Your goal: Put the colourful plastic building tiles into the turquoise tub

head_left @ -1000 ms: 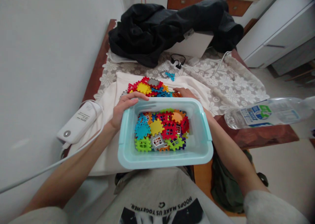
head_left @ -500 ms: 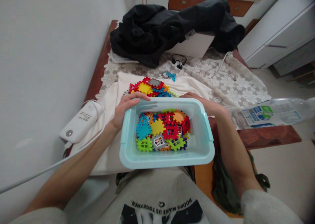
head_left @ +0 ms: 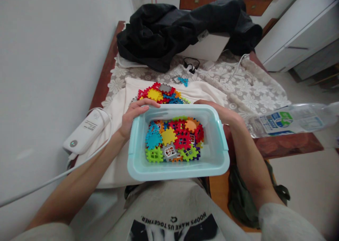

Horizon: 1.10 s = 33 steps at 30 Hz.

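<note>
A light blue plastic bin point(head_left: 217, 160) is tilted toward me in front of my body. Inside it lie several notched plastic building pieces point(head_left: 169, 137) in red, yellow, blue, green, grey and orange. My left hand point(head_left: 132, 114) grips the bin's upper left corner, fingers along the rim. Behind the opposite side, my right hand point(head_left: 210, 105) is mostly hidden by the bin; its fingers do not show. Just beyond the far rim, a heap of similar pieces point(head_left: 156, 94) rests on a white cloth point(head_left: 203, 89), with a blue triangular piece point(head_left: 183, 81) farther back.
A white power bank point(head_left: 86, 131) with a cable lies at the left by the wall. Black clothing point(head_left: 159, 32) partly covers a laptop point(head_left: 206, 47) at the back, near black earphones point(head_left: 191, 65). A clear plastic bottle point(head_left: 288, 121) lies on the right table edge.
The view has shifted very slightly. My hands and the bin keep nearly the same position, and the pieces inside look unmoved.
</note>
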Motion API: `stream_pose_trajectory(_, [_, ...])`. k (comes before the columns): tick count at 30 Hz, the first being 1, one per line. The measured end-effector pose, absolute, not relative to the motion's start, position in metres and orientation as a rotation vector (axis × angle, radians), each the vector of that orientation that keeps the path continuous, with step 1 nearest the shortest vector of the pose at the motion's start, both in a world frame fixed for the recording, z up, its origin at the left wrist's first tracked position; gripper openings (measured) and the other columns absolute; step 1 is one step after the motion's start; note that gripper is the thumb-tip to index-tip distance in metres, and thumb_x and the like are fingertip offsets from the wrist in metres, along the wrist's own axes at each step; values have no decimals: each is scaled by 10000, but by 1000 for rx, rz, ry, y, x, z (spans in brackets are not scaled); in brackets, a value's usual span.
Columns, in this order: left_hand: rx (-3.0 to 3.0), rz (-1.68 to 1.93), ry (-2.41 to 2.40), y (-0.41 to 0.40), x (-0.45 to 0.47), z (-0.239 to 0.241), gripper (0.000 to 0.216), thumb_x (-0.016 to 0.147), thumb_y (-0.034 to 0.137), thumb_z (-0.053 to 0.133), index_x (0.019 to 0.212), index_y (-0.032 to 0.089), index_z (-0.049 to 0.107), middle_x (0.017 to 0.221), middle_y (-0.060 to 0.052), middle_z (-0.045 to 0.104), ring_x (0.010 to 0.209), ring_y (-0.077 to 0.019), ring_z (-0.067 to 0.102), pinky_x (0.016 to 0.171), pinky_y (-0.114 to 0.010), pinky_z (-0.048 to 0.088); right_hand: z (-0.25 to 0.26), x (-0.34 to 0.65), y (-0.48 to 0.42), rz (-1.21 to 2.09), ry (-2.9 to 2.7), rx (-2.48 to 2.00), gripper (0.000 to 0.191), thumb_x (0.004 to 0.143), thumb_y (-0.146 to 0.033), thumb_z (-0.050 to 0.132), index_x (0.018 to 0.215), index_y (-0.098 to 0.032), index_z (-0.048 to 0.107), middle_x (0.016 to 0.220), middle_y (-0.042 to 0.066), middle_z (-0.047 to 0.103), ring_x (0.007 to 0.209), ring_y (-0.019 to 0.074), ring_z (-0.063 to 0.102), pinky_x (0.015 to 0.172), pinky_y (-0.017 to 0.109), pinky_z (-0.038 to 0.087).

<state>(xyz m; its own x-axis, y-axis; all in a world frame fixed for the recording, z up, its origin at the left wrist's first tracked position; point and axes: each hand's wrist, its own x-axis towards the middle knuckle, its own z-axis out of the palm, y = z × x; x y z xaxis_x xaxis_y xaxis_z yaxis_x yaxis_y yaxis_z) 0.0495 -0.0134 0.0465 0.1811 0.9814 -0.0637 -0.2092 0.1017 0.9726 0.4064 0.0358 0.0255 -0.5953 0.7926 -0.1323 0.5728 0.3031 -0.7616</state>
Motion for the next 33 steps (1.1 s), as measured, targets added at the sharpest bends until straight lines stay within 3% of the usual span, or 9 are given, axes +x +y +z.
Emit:
stream_pose_trajectory(8, [1068,1126,934,-13,49,43,243,771,373,800,899,181,875,831,-69,784,752,-214,689,644,-279,541,36,403,34,1213,-2249,-1282,224,856,-343,659,1038,-229,722,1078,79,805,993,295,717,816,388,609])
stream_pose_trajectory(15, [1075,1133,944,-13,48,43,240,770,366,794,895,177,871,832,-74,782,751,-221,690,638,-289,541,41,401,34,1200,-2299,-1228,260,808,-363,685,1032,-237,722,1101,79,800,1005,316,736,860,424,621])
stream_pose_trajectory(26, [1064,1130,921,-13,48,42,236,781,363,801,913,184,882,845,-68,790,763,-213,695,651,-282,546,16,413,42,1207,-2329,-1144,222,877,-318,664,1080,-248,721,1159,66,783,1059,300,725,937,444,619])
stream_pose_trajectory(33, [1066,1129,926,-14,50,45,234,770,372,805,891,185,876,800,-61,771,733,-213,686,630,-285,540,34,404,35,1198,-2344,-1197,194,856,-335,656,1030,-266,707,1142,66,781,1047,316,728,940,467,621])
